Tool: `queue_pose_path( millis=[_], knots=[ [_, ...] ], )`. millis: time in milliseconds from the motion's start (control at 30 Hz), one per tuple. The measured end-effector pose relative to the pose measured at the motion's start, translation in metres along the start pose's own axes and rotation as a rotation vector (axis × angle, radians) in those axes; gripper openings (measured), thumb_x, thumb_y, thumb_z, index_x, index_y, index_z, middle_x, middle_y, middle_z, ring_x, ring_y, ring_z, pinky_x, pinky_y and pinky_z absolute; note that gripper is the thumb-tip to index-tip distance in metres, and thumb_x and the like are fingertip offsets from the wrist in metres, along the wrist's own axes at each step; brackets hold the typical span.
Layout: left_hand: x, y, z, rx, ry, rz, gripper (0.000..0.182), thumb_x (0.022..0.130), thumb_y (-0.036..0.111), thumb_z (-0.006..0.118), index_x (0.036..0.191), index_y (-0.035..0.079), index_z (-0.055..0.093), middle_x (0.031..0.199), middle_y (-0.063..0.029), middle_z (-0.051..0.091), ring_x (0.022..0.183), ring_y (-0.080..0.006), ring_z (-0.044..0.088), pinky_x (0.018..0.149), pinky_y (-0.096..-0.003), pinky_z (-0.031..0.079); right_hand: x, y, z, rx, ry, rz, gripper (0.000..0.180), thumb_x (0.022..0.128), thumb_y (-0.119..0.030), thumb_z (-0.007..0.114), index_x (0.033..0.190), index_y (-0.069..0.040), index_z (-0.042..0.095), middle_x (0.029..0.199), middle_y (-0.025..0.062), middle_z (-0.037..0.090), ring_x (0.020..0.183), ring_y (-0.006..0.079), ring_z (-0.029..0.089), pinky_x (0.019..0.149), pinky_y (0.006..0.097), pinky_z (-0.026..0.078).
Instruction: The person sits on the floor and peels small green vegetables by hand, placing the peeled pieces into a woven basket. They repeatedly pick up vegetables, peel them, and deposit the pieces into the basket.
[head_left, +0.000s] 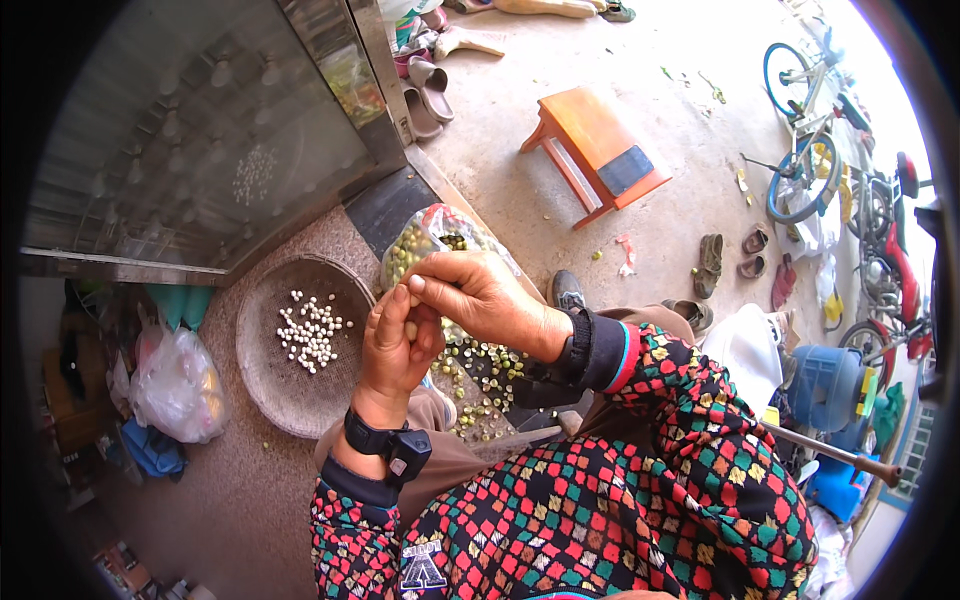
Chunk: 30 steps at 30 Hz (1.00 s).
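Note:
My left hand (397, 345), a black device strapped at its wrist, is raised in front of me with its fingers curled around a small pale round seed (410, 331). My right hand (480, 292) meets it at the fingertips, pinching something small that the fingers mostly hide. Behind the hands stands a clear plastic bag (409, 244) of green round pods or nuts. To the left, a round woven basket (259, 375) holds a cluster of peeled white seeds (311, 330). Below my hands, split green shells (480, 420) lie scattered on the dark step and floor.
An orange wooden stool (592, 142) stands on the concrete beyond the doorway. A glass door (202, 127) is at upper left, with a filled white plastic bag (180, 382) below it. Loose shoes (709, 266), bicycles (806, 165) and a blue water jug (825, 386) are at right.

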<state>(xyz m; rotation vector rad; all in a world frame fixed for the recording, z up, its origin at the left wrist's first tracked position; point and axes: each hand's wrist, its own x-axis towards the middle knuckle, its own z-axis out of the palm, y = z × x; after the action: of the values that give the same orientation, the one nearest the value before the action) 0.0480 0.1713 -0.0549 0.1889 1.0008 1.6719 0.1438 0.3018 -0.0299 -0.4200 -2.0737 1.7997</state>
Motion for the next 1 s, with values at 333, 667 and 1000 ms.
queue_pose_path(
  millis=[333, 667, 1000],
  knots=[
    [-0.003, 0.012, 0.007, 0.041, 0.011, -0.018, 0.025, 0.086, 0.023, 0.052, 0.085, -0.001, 0.059, 0.057, -0.0065, 0.053, 0.041, -0.0088, 0.04, 0.041, -0.0204, 0.036, 0.002, -0.004, -0.007, 0.127, -0.043, 0.065, 0.022, 0.093, -0.021, 0.057, 0.092, 0.0, 0.064, 0.076, 0.0149, 0.063, 0.071, 0.0247, 0.063, 0.065, 0.0356, 0.05],
    [0.003, 0.028, -0.01, -0.203, -0.077, 0.114, 0.019, 0.082, 0.018, 0.053, 0.086, 0.0, 0.058, 0.058, -0.0063, 0.052, 0.043, -0.0106, 0.039, 0.045, -0.025, 0.032, 0.007, -0.015, -0.038, -0.088, -0.88, -0.039, 0.026, 0.088, -0.021, 0.067, 0.109, -0.007, 0.065, 0.087, 0.0116, 0.069, 0.078, 0.0226, 0.065, 0.073, 0.0338, 0.05],
    [0.004, 0.024, -0.011, -0.179, -0.059, 0.131, 0.017, 0.079, 0.014, 0.051, 0.086, 0.0, 0.058, 0.059, -0.0066, 0.052, 0.043, -0.0107, 0.038, 0.044, -0.0241, 0.033, 0.012, 0.021, -0.029, 0.476, -0.337, 0.44, 0.02, 0.089, -0.015, 0.059, 0.106, -0.003, 0.059, 0.078, 0.0013, 0.058, 0.064, 0.008, 0.051, 0.053, 0.0238, 0.042]
  ],
)
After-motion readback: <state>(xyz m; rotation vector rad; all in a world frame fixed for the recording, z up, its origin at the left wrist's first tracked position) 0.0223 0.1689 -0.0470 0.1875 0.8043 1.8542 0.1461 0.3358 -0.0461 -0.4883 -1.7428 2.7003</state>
